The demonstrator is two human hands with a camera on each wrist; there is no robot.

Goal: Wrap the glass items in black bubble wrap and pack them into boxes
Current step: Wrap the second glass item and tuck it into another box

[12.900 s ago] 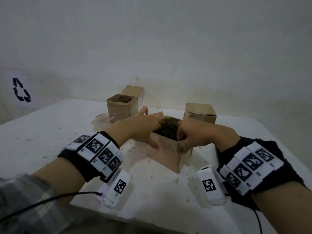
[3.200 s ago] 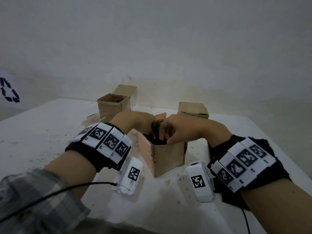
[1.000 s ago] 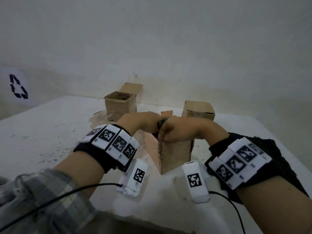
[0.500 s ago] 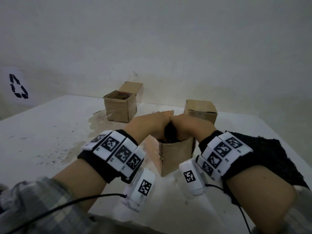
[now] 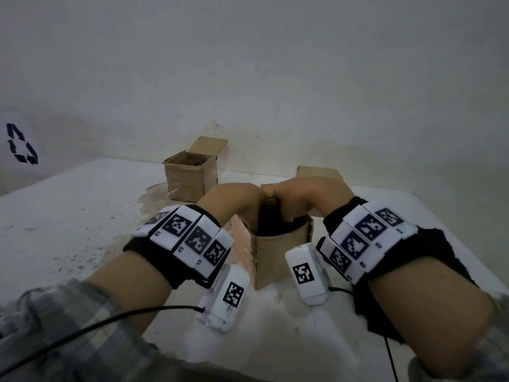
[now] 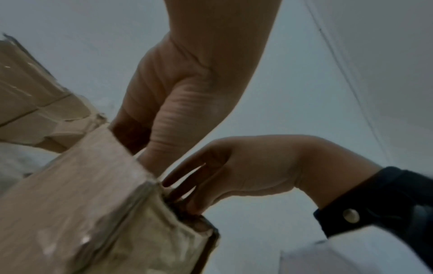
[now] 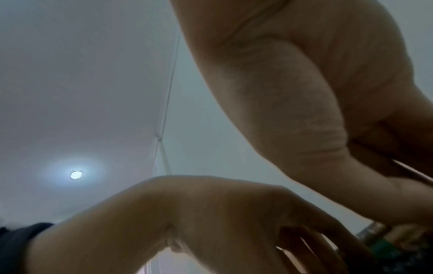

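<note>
A small cardboard box point(image 5: 278, 255) stands mid-table with a black bubble-wrap bundle point(image 5: 271, 224) sitting in its open top. My left hand point(image 5: 237, 198) reaches down into the box from the left and my right hand point(image 5: 298, 197) from the right, knuckles almost touching above it. In the left wrist view the right hand point(image 6: 229, 166) slides straight fingers down inside the box wall point(image 6: 89, 194). The right wrist view shows the left hand point(image 7: 234, 213) with extended fingers on the black wrap point(image 7: 403, 261). All fingertips are hidden inside the box.
An open cardboard box point(image 5: 190, 176) stands at the back left. Another box, closed point(image 5: 316, 172), sits behind my right hand. A loose black bubble-wrap sheet point(image 5: 440, 249) lies under my right forearm. The white table point(image 5: 68, 216) ends near my elbows.
Both hands have dropped from gripping the bundle above the box to reaching down inside it. The black bundle now sits lower in the box.
</note>
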